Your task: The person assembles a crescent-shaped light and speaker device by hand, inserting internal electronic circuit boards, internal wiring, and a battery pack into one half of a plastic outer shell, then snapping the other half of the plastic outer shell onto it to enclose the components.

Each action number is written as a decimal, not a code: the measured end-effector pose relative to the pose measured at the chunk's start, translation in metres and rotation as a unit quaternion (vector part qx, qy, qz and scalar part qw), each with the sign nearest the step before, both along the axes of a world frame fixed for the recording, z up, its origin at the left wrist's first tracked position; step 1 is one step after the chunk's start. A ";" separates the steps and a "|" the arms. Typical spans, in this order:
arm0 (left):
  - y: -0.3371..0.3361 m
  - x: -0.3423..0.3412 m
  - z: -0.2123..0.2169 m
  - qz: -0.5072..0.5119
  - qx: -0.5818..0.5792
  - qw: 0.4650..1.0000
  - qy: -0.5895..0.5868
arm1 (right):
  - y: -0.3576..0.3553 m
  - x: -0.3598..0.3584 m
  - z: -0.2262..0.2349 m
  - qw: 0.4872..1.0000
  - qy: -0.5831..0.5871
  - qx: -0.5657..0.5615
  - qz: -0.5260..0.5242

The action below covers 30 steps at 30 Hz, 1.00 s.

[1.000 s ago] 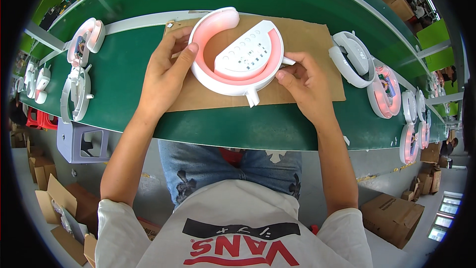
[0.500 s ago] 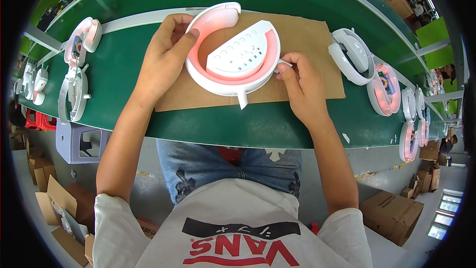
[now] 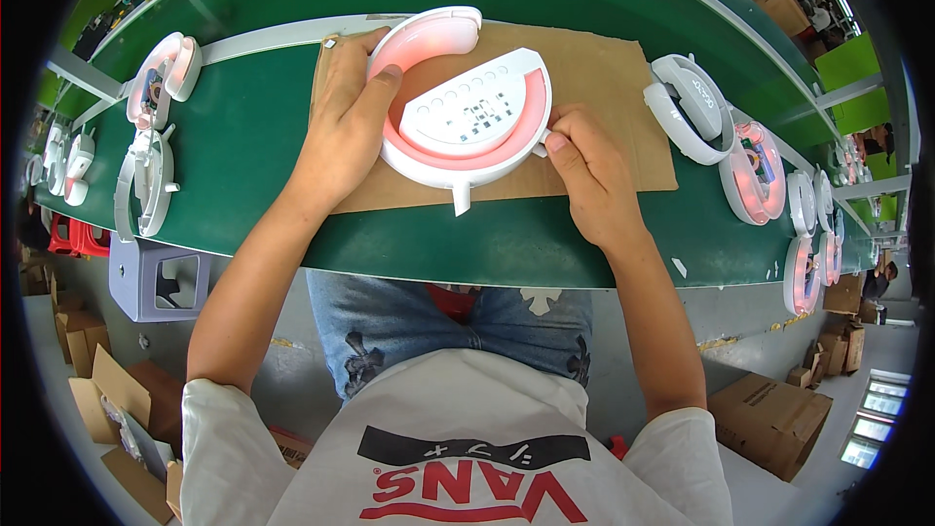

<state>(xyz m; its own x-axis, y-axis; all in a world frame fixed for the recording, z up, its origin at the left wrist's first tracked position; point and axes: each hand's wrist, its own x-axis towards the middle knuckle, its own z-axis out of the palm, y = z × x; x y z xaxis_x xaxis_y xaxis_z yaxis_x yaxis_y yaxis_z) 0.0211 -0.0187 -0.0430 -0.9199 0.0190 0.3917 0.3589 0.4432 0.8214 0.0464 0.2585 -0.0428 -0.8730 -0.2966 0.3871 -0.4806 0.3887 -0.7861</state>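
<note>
A white C-shaped lamp with a digital display glows pink along its curved inner band, just above a flat sheet of brown cardboard. My left hand grips the left side of its ring, thumb on the front and fingers behind. At the lamp's right edge, my right hand pinches a small white peg between thumb and forefinger. Another short white peg points down from the bottom of the ring. Lit digits and symbols show on the semicircular display face. I cannot tell whether the lamp touches the cardboard.
Similar white lamps stand on the green table to the right, some lit pink. More parts, including an opened lit housing, lie at the left. Below are a grey-blue stool and cardboard boxes.
My left hand has shifted right along the ring, and the lamp has turned slightly. The display's lit pattern has changed. My right hand stays at the peg, its fingers curled more.
</note>
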 end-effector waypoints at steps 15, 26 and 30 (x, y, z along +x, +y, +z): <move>-0.012 -0.014 0.032 0.002 -0.037 0.974 -0.224 | 0.000 -0.003 0.015 0.995 -0.092 -0.008 0.023; -0.012 -0.022 0.051 -0.087 -0.025 0.952 -0.292 | 0.018 -0.003 0.015 0.984 -0.152 -0.067 0.070; -0.009 0.000 0.047 -0.100 0.007 0.957 -0.272 | 0.019 0.001 0.020 0.961 -0.223 -0.135 0.095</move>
<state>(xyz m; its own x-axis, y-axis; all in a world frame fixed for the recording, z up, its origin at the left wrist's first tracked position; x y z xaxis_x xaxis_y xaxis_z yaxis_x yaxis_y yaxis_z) 0.0209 -0.0278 0.0043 -0.9663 0.2139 -0.1431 -0.0477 0.3976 0.9163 0.0477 0.2777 -0.0225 -0.9101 -0.4081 0.0714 -0.1139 0.0809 -0.9902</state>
